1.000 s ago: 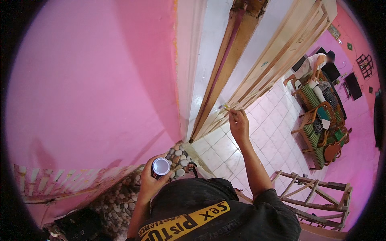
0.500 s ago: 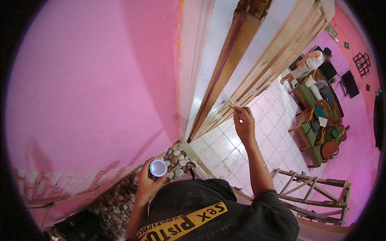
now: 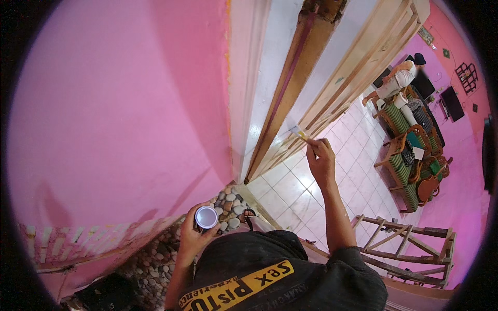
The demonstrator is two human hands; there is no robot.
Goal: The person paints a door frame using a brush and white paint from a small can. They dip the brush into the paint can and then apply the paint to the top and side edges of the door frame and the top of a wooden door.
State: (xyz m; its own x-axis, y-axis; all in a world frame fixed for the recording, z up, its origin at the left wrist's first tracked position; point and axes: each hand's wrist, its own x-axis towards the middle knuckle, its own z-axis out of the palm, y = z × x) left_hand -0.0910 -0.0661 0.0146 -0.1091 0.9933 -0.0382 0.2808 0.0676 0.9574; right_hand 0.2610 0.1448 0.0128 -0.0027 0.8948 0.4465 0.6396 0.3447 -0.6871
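My left hand (image 3: 193,236) is wrapped round a small can (image 3: 207,217) with a pale rim and pale lilac paint inside, held upright low in front of me. Raised to the right, my right hand (image 3: 321,158) grips a paintbrush (image 3: 302,135) by its handle. The brush's bristles are at the light-painted strip of the door frame (image 3: 315,78), beside a bare brown wood strip (image 3: 290,78); whether they touch it I cannot tell. A wooden panelled door (image 3: 358,57) stands just right of that strip.
A pink wall (image 3: 114,103) fills the left. Pebble-patterned flooring (image 3: 155,259) lies below, pale tiles (image 3: 290,192) beyond the doorway. At lower right stands a wooden rack (image 3: 404,249). Green-striped chairs (image 3: 402,171) and another person (image 3: 397,83) are farther back in the room.
My right hand and the brush have shifted slightly right. The can in my left hand has moved a little right and down in view. The person at the back has moved slightly.
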